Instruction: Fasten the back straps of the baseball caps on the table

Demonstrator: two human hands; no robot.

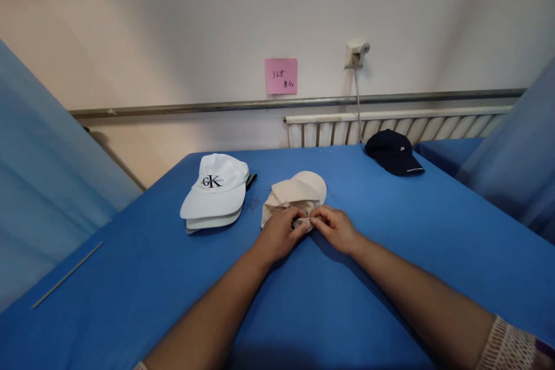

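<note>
A beige baseball cap (297, 189) lies in the middle of the blue-covered table, its brim pointing away from me and its near side open towards me. My left hand (280, 233) is closed on the near left edge of the cap, thumb and fingers pinching the fabric. From the right, my right hand (336, 228) pinches the same near edge, fingertips almost meeting those of the left. What exactly lies between the fingertips, fabric or strap, is too small to make out.
Left of the beige cap sits a stack of white caps (221, 188) with black lettering on top. A dark navy cap (392, 152) rests at the back right. A thin stick (67, 275) lies near the left edge. Behind the table are a rail (208, 107) and a radiator (325, 130).
</note>
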